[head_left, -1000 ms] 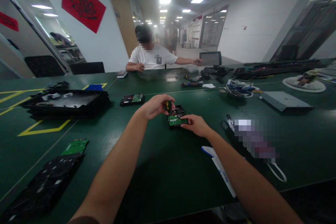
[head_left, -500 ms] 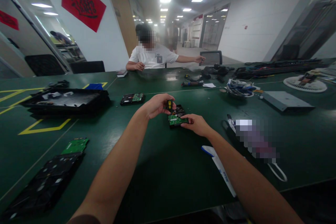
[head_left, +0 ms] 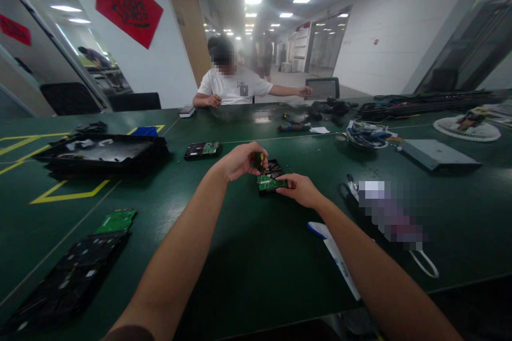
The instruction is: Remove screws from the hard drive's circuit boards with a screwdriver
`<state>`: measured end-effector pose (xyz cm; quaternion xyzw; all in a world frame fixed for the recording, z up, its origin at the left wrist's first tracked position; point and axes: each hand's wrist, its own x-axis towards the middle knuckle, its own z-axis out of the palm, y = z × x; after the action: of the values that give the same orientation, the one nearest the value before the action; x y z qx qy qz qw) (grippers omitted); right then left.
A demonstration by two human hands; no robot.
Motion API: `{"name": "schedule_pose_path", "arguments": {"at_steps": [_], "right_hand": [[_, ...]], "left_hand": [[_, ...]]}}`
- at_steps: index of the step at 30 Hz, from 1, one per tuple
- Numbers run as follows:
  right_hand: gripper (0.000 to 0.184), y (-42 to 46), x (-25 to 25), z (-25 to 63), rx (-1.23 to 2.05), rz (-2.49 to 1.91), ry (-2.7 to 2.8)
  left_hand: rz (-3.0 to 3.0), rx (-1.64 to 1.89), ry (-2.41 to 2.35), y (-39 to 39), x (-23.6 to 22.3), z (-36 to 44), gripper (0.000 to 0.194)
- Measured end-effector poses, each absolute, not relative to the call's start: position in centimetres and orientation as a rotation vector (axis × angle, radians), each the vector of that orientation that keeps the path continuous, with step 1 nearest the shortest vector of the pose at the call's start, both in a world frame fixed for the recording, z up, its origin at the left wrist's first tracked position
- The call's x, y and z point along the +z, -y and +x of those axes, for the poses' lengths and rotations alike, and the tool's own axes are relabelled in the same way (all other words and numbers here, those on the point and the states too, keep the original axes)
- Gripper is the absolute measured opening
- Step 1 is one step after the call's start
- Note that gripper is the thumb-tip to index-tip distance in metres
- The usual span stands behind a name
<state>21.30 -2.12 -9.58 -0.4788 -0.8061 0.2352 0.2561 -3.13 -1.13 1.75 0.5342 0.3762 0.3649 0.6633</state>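
Observation:
Near the table's middle lies a black hard drive (head_left: 272,184) with a green circuit board on its near half. My right hand (head_left: 299,189) is closed on its right edge, thumb and fingers pinching it. Over the drive's far left part, my left hand (head_left: 245,162) is closed round a small black-and-yellow screwdriver (head_left: 261,159). Only the handle shows; its tip is hidden by the fingers. Another hard drive (head_left: 202,150) lies farther back to the left. Several black drives (head_left: 76,266) with a green board at the end lie in a row at the near left.
A black tray (head_left: 104,154) stands at the left. On the right are a grey metal box (head_left: 439,154), bundled cables (head_left: 366,134) and a blurred-out item (head_left: 392,216). A blue-and-white packet (head_left: 340,261) lies beside my right forearm. A person (head_left: 236,85) sits across the green table (head_left: 248,277).
The screwdriver has turned in my left fingers, so less of its yellow marking shows. Both hands and the hard drive stay in nearly the same place.

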Motion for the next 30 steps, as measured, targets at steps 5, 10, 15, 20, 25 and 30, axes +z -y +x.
{"name": "schedule_pose_path", "arguments": {"at_steps": [5, 10, 15, 20, 25, 30], "right_hand": [[0.043, 2.06, -9.72, 21.36, 0.656, -1.293, 2.176], [0.042, 2.14, -9.77, 21.46, 0.660, -1.282, 2.166], [0.042, 1.98, -9.91, 21.46, 0.633, -1.288, 2.185], [0.043, 1.91, -10.01, 21.46, 0.640, -1.280, 2.182], [0.042, 2.10, -9.78, 21.43, 0.639, -1.294, 2.182], [0.041, 2.16, -9.61, 21.33, 0.610, -1.280, 2.204]], "left_hand": [[1.172, 0.887, -0.866, 0.99, 1.66, -2.99, 0.018], [1.223, 0.943, -0.924, 0.70, 1.50, -3.02, 0.015], [1.266, 0.931, -0.967, 0.67, 1.41, -3.08, 0.015], [1.255, 0.909, -0.897, 1.07, 1.69, -2.94, 0.015], [1.331, 0.940, -0.934, 1.05, 1.71, -2.88, 0.016], [1.373, 0.923, -0.917, 1.20, 1.90, -3.03, 0.018]]}}
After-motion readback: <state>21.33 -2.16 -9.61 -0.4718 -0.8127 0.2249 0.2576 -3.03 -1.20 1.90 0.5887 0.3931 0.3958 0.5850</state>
